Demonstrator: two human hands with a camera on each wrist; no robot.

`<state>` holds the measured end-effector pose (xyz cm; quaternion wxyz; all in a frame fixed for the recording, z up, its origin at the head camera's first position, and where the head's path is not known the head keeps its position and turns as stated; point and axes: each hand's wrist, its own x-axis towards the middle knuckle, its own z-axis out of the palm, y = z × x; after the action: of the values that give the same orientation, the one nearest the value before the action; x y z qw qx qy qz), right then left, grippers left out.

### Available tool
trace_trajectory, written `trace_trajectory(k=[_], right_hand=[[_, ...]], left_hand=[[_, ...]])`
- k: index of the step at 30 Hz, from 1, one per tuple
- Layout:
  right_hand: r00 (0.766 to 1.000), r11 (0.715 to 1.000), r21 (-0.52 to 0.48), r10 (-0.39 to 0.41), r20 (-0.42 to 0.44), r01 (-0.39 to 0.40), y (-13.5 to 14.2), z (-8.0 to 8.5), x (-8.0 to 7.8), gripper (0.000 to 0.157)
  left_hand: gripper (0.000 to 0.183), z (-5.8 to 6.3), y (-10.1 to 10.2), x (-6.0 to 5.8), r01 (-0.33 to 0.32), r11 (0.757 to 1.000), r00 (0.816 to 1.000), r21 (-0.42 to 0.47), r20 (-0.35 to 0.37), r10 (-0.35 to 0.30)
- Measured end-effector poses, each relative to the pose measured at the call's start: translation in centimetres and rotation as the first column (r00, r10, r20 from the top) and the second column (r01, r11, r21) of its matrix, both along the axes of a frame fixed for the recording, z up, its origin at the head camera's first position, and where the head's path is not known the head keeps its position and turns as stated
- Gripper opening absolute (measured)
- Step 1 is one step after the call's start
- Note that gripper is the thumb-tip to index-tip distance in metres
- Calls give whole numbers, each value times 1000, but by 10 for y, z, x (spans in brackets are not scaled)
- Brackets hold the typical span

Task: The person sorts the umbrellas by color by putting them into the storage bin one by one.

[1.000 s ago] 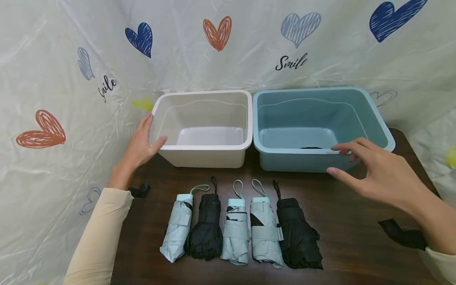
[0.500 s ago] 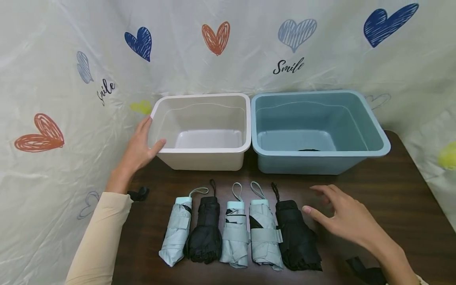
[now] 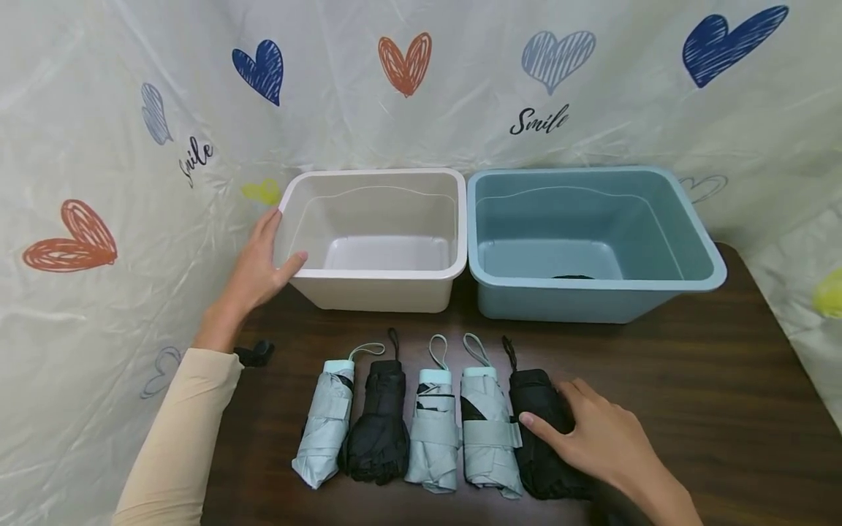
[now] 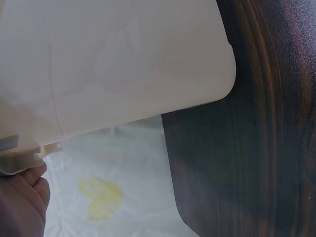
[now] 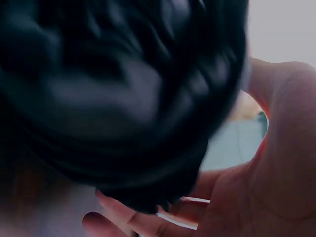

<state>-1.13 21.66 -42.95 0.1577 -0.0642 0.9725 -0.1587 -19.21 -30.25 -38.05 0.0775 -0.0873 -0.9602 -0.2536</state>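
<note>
In the head view my left hand (image 3: 255, 269) holds the left rim of a white plastic bin (image 3: 381, 294), thumb near its front corner; in the left wrist view, fingers (image 4: 37, 180) curl under the rim. My right hand (image 3: 601, 435) is at the rightmost folded black umbrella (image 3: 542, 416), thumb across it and fingers along its right side. Up close, the right wrist view shows this umbrella (image 5: 123, 98) blurred, with spread fingers (image 5: 140, 219) behind it. Left of it lie two pale blue umbrellas (image 3: 487, 438) (image 3: 434, 438), another black umbrella (image 3: 378, 431) and a third pale blue umbrella (image 3: 325, 427).
A blue bin (image 3: 552, 301) stands right beside the white one, with a dark thing (image 3: 573, 277) partly visible on its floor. Both bins are at the back of a dark wooden table (image 3: 710, 380). A white sheet (image 3: 460, 66) printed with hearts hangs behind.
My right hand has come from above the blue bin's front rim, down and left, to the rightmost black umbrella. My left hand has stayed on the white bin.
</note>
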Motion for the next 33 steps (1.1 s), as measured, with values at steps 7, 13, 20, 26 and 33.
trace_trajectory(k=[7,13,20,26,33], right_hand=[[997,998,-39,-45,57,47,0,-7,4,98],[991,995,-70,-68,113,77,-4,-14,6,108],[990,995,-52,-84,111,90,0,-9,6,109],[990,992,-48,-113,81,117,-6,-11,9,114],[988,989,-69,-126,93,132,-9,-16,12,114]], left_hand=[[90,1,1,-1,7,1000,1000,1,-7,-7],[90,1,-2,3,14,1000,1000,-2,-18,-14],[90,-2,4,-3,17,1000,1000,-2,-12,-17],[90,0,4,-5,13,1000,1000,-1,-2,-13],[91,3,3,0,13,1000,1000,-19,20,-13]])
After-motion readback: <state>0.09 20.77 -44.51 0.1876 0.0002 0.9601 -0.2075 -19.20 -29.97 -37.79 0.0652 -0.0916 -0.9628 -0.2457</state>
